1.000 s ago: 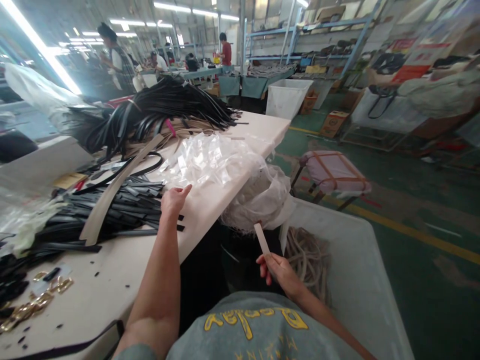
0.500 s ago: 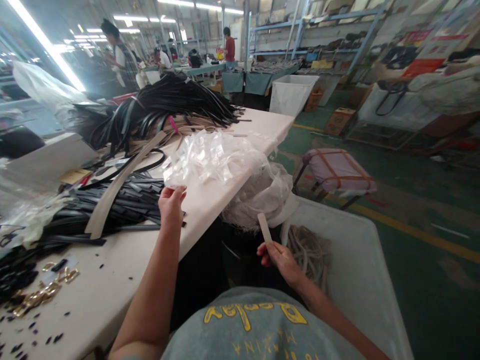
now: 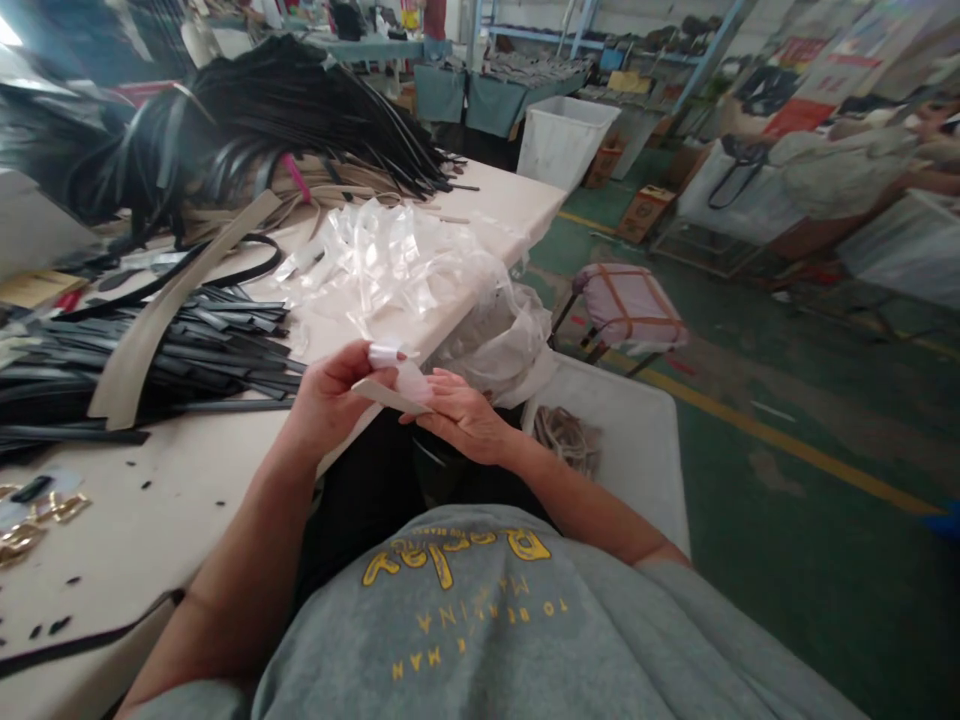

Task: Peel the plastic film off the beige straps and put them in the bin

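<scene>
My left hand point(image 3: 328, 393) and my right hand point(image 3: 459, 415) meet at the table's near edge, in front of my chest. Between them lies a short beige strip point(image 3: 390, 396), slanting from left to right. My left hand pinches a small clear plastic bag point(image 3: 401, 368) above the strip. My right hand's fingers close on the strip's right end, touching the bag. A heap of the same clear plastic bags point(image 3: 382, 262) lies on the white table point(image 3: 187, 470) just beyond my hands.
Black strips point(image 3: 187, 350) and a long beige strap point(image 3: 161, 310) lie left of the bags, a big pile of black straps point(image 3: 262, 120) behind. Gold buckles point(image 3: 30, 525) sit at the near left. A white bin point(image 3: 637, 450) holding cords stands right, beside a padded stool point(image 3: 628, 305).
My left hand has picked a clear bag off the heap and drawn back to the table edge. My right hand has lifted the beige strip up to meet it. The view has tilted down.
</scene>
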`<move>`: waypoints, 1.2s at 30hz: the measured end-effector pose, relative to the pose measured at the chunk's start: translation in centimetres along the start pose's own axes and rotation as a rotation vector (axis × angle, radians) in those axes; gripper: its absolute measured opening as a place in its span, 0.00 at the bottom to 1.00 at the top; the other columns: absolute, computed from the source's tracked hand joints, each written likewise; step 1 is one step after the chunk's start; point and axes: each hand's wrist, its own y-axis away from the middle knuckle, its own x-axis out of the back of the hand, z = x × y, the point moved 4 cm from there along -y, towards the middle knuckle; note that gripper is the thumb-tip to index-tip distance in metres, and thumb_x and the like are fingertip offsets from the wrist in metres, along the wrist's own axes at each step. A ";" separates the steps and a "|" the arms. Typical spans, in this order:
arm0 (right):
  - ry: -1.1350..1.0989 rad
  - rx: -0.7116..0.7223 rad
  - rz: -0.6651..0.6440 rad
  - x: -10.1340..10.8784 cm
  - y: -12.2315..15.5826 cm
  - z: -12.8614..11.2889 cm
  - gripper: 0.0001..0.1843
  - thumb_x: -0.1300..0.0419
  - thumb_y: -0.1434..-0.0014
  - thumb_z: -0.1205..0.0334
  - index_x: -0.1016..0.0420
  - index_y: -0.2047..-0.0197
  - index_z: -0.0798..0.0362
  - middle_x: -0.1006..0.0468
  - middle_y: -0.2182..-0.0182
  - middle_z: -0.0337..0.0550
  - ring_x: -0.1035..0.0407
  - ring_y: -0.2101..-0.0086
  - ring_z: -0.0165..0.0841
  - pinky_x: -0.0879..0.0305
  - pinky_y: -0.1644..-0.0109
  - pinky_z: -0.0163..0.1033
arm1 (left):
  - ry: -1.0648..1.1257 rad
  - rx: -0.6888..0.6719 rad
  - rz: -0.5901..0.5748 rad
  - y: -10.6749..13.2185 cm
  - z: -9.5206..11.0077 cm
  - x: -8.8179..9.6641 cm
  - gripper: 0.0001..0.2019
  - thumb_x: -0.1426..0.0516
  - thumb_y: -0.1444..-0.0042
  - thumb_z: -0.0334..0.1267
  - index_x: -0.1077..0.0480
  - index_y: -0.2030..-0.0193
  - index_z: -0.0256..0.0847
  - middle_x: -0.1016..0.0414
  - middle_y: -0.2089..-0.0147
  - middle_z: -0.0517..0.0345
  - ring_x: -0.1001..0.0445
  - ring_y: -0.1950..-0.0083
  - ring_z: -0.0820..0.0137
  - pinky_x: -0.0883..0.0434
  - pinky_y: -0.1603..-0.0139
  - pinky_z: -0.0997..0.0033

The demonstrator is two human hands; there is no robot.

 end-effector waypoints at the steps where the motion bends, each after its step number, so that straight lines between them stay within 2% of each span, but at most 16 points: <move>1: -0.066 -0.041 -0.005 -0.3 0.2 0.0 0.22 0.49 0.29 0.47 0.18 0.55 0.51 0.18 0.53 0.47 0.29 0.46 0.38 0.45 0.32 0.51 | 0.034 -0.021 0.046 -0.5 -0.1 0.1 0.12 0.31 0.55 0.41 0.25 0.67 0.39 0.26 0.74 0.62 0.29 0.75 0.74 0.29 0.72 0.75; 4: -0.353 -0.195 -0.001 -0.4 1.4 -0.1 0.25 0.49 0.30 0.44 0.17 0.54 0.54 0.17 0.56 0.46 0.25 0.53 0.36 0.35 0.40 0.45 | 0.195 -0.048 0.185 -2.0 -1.7 0.3 0.13 0.31 0.55 0.41 0.26 0.64 0.40 0.27 0.74 0.65 0.28 0.75 0.75 0.28 0.71 0.77; 5: -0.439 -0.243 0.028 -0.1 1.8 -0.1 0.26 0.49 0.30 0.44 0.17 0.54 0.53 0.17 0.56 0.46 0.25 0.53 0.37 0.34 0.40 0.44 | 0.258 -0.030 0.206 -2.2 -2.5 0.0 0.14 0.31 0.53 0.42 0.26 0.62 0.41 0.26 0.73 0.65 0.27 0.74 0.75 0.27 0.69 0.76; 7: -0.557 -0.311 0.126 0.8 2.6 0.1 0.25 0.47 0.32 0.42 0.16 0.55 0.52 0.16 0.56 0.44 0.24 0.52 0.37 0.35 0.39 0.44 | 0.359 0.055 0.176 -1.9 -4.3 -1.2 0.17 0.33 0.48 0.49 0.27 0.58 0.42 0.23 0.70 0.61 0.23 0.70 0.72 0.24 0.64 0.72; 10: -0.634 -0.361 0.325 2.4 3.3 1.3 0.24 0.43 0.35 0.40 0.16 0.56 0.50 0.16 0.56 0.44 0.24 0.52 0.37 0.34 0.39 0.44 | 0.411 0.201 -0.027 0.1 -6.9 -4.6 0.26 0.39 0.44 0.60 0.27 0.52 0.39 0.18 0.61 0.52 0.19 0.59 0.63 0.24 0.52 0.61; 12: -0.655 -0.397 0.429 3.1 3.6 2.5 0.25 0.41 0.37 0.39 0.16 0.56 0.50 0.16 0.55 0.45 0.23 0.53 0.37 0.32 0.41 0.45 | 0.377 0.271 -0.210 2.0 -8.1 -7.1 0.28 0.38 0.46 0.61 0.27 0.50 0.38 0.17 0.58 0.48 0.19 0.53 0.58 0.26 0.46 0.56; 14: -0.649 -0.431 0.510 3.7 3.7 4.0 0.25 0.40 0.39 0.38 0.17 0.56 0.51 0.17 0.55 0.45 0.23 0.53 0.38 0.30 0.42 0.46 | 0.332 0.333 -0.343 3.7 -9.1 -8.9 0.28 0.34 0.49 0.57 0.27 0.50 0.39 0.17 0.58 0.49 0.19 0.53 0.56 0.28 0.44 0.54; 17: -0.601 -0.438 0.599 4.1 3.8 5.9 0.25 0.41 0.39 0.38 0.17 0.57 0.52 0.17 0.55 0.45 0.24 0.52 0.38 0.31 0.40 0.47 | 0.328 0.404 -0.397 4.9 -9.9 -10.3 0.25 0.31 0.53 0.54 0.25 0.55 0.40 0.17 0.62 0.53 0.19 0.58 0.58 0.27 0.47 0.55; 20: -0.496 -0.427 0.616 4.1 3.9 6.7 0.25 0.43 0.36 0.40 0.18 0.57 0.52 0.17 0.55 0.44 0.24 0.51 0.37 0.32 0.38 0.46 | 0.355 0.420 -0.387 4.8 -10.2 -11.0 0.25 0.31 0.53 0.53 0.25 0.54 0.40 0.18 0.59 0.51 0.20 0.56 0.59 0.27 0.47 0.57; 22: -0.394 -0.439 0.554 3.7 3.9 6.4 0.25 0.45 0.34 0.41 0.17 0.55 0.52 0.17 0.54 0.44 0.25 0.51 0.37 0.32 0.39 0.46 | 0.355 0.405 -0.351 4.2 -10.3 -11.3 0.25 0.30 0.54 0.52 0.24 0.53 0.39 0.18 0.56 0.50 0.21 0.53 0.59 0.27 0.46 0.58; 25: -0.253 -0.475 0.409 3.0 3.6 5.1 0.23 0.45 0.33 0.44 0.17 0.52 0.51 0.17 0.52 0.44 0.25 0.51 0.39 0.32 0.40 0.47 | 0.333 0.379 -0.231 3.2 -11.0 -11.5 0.21 0.30 0.55 0.51 0.23 0.60 0.39 0.18 0.61 0.53 0.21 0.56 0.61 0.27 0.48 0.60; 27: -0.191 -0.494 0.388 3.1 3.5 4.7 0.22 0.46 0.32 0.45 0.18 0.50 0.51 0.18 0.51 0.44 0.26 0.51 0.39 0.31 0.41 0.46 | 0.313 0.367 -0.181 2.7 -11.6 -11.5 0.19 0.32 0.53 0.52 0.23 0.63 0.39 0.18 0.65 0.54 0.21 0.59 0.62 0.27 0.49 0.60; 30: -0.150 -0.493 0.497 4.7 3.5 5.8 0.25 0.48 0.32 0.43 0.19 0.50 0.52 0.18 0.51 0.44 0.26 0.52 0.37 0.30 0.44 0.43 | 0.316 0.376 -0.203 2.8 -12.6 -11.2 0.18 0.33 0.51 0.51 0.22 0.61 0.38 0.19 0.66 0.53 0.21 0.61 0.64 0.26 0.49 0.61; 33: -0.179 -0.478 0.653 7.1 3.9 8.6 0.28 0.50 0.32 0.40 0.19 0.51 0.52 0.19 0.52 0.45 0.26 0.50 0.36 0.28 0.46 0.42 | 0.375 0.435 -0.245 3.7 -13.4 -10.6 0.20 0.33 0.50 0.50 0.23 0.57 0.37 0.19 0.66 0.54 0.21 0.64 0.67 0.24 0.54 0.63; 36: -0.257 -0.498 0.781 9.2 4.7 11.6 0.29 0.50 0.33 0.39 0.21 0.51 0.55 0.20 0.52 0.50 0.25 0.50 0.37 0.27 0.49 0.43 | 0.404 0.489 -0.215 4.9 -13.8 -9.8 0.21 0.34 0.48 0.49 0.26 0.52 0.38 0.20 0.65 0.55 0.22 0.68 0.70 0.23 0.59 0.67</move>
